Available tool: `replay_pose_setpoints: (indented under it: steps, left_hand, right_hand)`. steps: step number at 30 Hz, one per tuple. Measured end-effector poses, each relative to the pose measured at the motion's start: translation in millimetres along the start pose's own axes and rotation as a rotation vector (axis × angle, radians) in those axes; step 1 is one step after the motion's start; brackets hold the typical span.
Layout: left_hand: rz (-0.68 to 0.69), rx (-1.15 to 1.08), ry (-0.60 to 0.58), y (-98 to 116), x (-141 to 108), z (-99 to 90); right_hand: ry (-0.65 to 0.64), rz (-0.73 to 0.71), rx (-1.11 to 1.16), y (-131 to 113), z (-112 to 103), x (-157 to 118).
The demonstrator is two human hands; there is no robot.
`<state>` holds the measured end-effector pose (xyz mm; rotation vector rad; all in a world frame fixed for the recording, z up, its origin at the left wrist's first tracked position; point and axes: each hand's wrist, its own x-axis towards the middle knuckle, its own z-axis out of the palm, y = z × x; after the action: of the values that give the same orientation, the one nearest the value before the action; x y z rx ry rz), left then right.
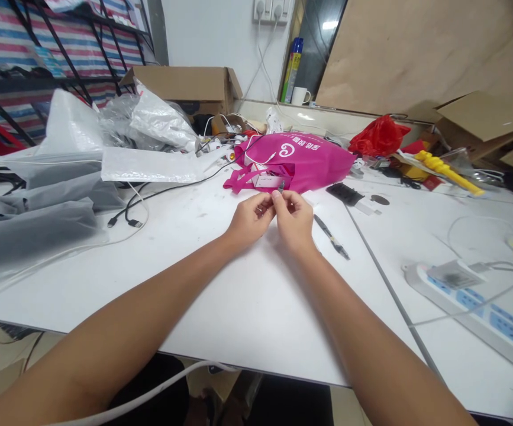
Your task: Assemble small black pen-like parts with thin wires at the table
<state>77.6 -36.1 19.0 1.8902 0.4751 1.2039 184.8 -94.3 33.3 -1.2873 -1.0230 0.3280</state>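
My left hand [250, 220] and my right hand [294, 222] meet over the white table, fingertips pinched together. A small dark pointed piece [281, 186] sticks up from between the right thumb and fingers; its lower part is hidden, so its kind stays unclear. The left fingers are curled closed against the right ones, and whatever they grip is covered. A black pen [331, 236] lies on the table just right of my right hand. Right beyond the fingertips rests a pink bag [313, 157], its mouth towards me, with a white box [270, 178] inside.
Black cables [127, 218] and grey plastic bags [38, 207] lie to the left. A power strip [482, 313] with a plugged-in adapter sits at the right. Cardboard boxes [180, 83], a red plastic bag [380, 135] and a yellow tool [449, 171] line the back.
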Motion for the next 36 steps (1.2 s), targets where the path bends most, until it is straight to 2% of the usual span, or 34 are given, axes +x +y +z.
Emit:
replay_pose_setpoints:
  steps: [11, 25, 36]
  left_hand:
    - [-0.003, 0.072, -0.019, -0.6, -0.1, -0.8]
    - [0.041, 0.047, -0.025, 0.1, -0.2, -0.6]
    - [0.019, 0.057, -0.027, -3.0, 0.6, -0.2]
  right_hand:
    - [0.043, -0.030, -0.075, 4.3, 0.0, -0.5]
    - [0.054, -0.033, -0.077, 4.7, 0.9, -0.8]
    - [0.055, -0.028, -0.096, 4.6, 1.1, 0.0]
